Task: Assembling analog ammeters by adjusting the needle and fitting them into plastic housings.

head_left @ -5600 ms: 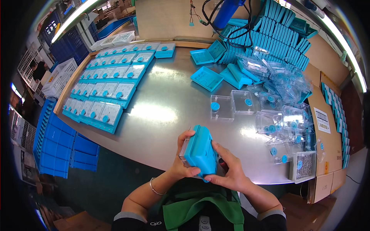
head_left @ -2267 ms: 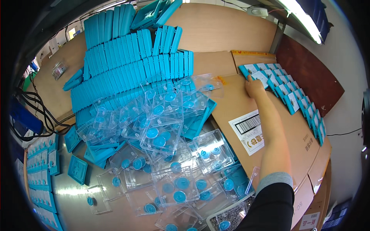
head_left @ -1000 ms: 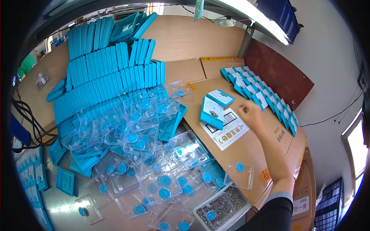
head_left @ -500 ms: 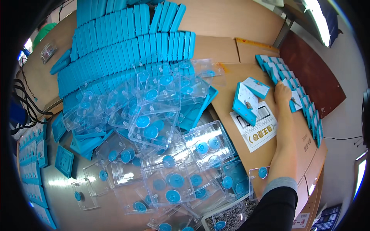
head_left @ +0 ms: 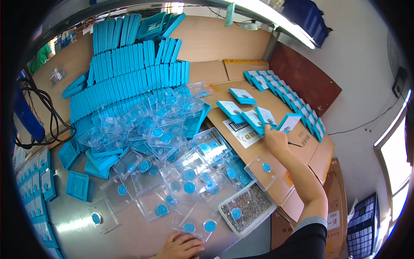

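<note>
My right hand (head_left: 276, 139) is over the cardboard, its fingers closed at the edges of small blue cases with white faces. One such case (head_left: 290, 123) tilts up by the fingers, and another white-faced case (head_left: 265, 115) touches the fingertips. The fingertips are partly hidden. More loose cases, such as one farther back (head_left: 242, 96), lie around them. At the lower edge my left hand (head_left: 181, 247) lies with fingers spread on the metal table, holding nothing. Just beyond it lies a clear plastic cover (head_left: 196, 220) with blue round discs.
Clear covers (head_left: 172, 138) are heaped mid-table before stacked blue trays (head_left: 129, 82). A white bin of small metal parts (head_left: 248, 207) stands near my right forearm. White-faced cases (head_left: 297, 101) stand in rows on the right cardboard (head_left: 310, 151); more (head_left: 32, 190) line the left edge.
My right hand has moved back from the rows toward the loose cases, where more cases now lie. My left hand has come into view at the bottom. The view has shifted.
</note>
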Motion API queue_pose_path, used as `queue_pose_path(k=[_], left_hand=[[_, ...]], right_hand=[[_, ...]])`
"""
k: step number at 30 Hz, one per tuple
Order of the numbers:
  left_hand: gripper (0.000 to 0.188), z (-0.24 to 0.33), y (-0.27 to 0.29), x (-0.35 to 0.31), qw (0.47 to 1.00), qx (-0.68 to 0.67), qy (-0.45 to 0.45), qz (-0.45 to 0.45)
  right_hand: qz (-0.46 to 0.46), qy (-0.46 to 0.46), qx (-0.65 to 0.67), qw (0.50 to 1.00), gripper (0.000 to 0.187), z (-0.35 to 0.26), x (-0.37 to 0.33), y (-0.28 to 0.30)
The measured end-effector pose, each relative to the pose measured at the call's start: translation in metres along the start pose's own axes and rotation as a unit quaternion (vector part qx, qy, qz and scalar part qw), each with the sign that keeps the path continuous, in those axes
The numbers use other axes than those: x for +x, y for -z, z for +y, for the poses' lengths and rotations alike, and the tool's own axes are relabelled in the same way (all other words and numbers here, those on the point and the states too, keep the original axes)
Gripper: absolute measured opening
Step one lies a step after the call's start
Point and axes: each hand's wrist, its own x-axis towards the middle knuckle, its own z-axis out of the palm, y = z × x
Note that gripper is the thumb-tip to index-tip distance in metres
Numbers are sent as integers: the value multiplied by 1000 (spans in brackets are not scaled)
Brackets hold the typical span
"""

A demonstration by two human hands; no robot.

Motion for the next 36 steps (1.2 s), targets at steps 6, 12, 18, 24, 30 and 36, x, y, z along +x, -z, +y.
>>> queue_pose_path(k=[6, 12, 18, 24, 30, 36], left_hand=[[34, 6, 8, 3, 1000, 27, -8, -4], [29, 8, 7, -2, 1000, 1, -1, 31], [24, -2, -5, -10, 996, -23, 7, 88], [22, 16, 13, -44, 979, -107, -22, 170], [23, 28, 27, -148, 956, -171, 115, 209], [50, 53, 75, -170, 870, -317, 205, 319]], right_hand=[[9, 2, 169, 986, 28, -1, -54, 74], [46, -284, 280, 916, 48, 68, -99, 79], [-38, -168, 367, 914, 74, 66, -125, 10], [-14, -166, 221, 961, 33, 106, -159, -29], [217, -105, 396, 886, 18, 41, -129, 117], [-27, 275, 536, 798, 15, -165, -120, 345]])
